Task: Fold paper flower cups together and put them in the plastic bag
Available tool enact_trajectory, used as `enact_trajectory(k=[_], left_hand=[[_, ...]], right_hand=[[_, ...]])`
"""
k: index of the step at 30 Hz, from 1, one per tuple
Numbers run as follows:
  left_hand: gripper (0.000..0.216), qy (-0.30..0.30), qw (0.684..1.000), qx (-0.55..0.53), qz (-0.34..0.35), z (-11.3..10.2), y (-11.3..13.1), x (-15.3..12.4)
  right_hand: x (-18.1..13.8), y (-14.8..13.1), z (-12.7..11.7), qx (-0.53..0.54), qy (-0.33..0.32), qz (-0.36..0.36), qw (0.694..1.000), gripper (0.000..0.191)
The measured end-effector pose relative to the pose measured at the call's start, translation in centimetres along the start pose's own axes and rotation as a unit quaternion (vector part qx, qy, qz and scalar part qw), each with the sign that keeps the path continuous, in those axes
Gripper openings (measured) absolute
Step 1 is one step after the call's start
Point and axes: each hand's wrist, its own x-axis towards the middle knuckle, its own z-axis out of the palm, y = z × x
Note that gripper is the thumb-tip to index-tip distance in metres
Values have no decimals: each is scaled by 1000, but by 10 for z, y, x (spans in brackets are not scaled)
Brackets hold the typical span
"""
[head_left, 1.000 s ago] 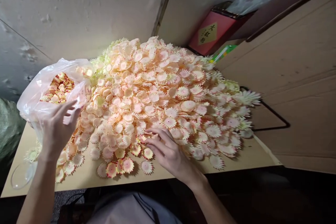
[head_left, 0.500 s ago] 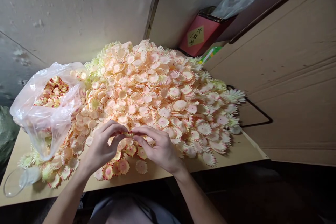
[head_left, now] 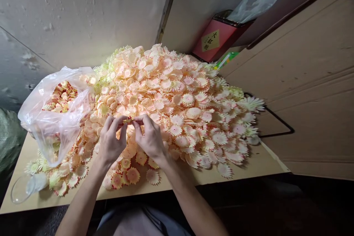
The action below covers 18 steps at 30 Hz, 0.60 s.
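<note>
A big heap of peach, pink and pale-green fabric flower pieces [head_left: 177,96] covers the tan table [head_left: 249,164]. My left hand [head_left: 110,140] and my right hand [head_left: 148,136] meet above the near side of the heap. Both pinch one small flower piece [head_left: 127,120] between their fingertips. An open clear plastic bag [head_left: 55,114] with more flower pieces in it stands at the left, just beyond my left hand.
A red box [head_left: 214,40] with a label stands against the wall at the back right, a clear bag above it. Cardboard sheets [head_left: 312,81] lean at the right. A clear round lid [head_left: 23,188] lies at the table's near left corner.
My left hand left the plastic bag and came to the middle. Both hands closed on one flower piece and lifted it a little up the heap.
</note>
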Motion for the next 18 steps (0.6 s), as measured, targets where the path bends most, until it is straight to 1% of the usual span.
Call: enact_trajectory(k=[2,4,5,7,10,13,15,18], left_hand=[[26,-25,998,-45,-30,-4,-4,0],[24,-32,995,-78,-55,-7,-8,0],[21,-28,993,-96,-64,-8,-8,-1],[17,-25,987,-141,-79,-8,-9,-1],[16,-18,975,-202,-97,-6,-7,-3],[16,6,968,-223,-117,-2,-10,-7],[16,22,966,-220,-133,3,-13,-11],[14,53,967,-199,-150,13,-15,-18]], right_hand=[[6,1,-9,28,-52,-37,998,5],[9,2,-18,74,-98,-58,991,10],[9,2,-21,110,-116,-56,986,13],[8,3,-24,192,-132,-30,972,19],[4,6,-20,271,-128,16,954,21],[2,7,-16,271,-115,25,955,19],[2,5,-14,232,-101,22,967,17],[2,0,-12,155,-58,16,986,14]])
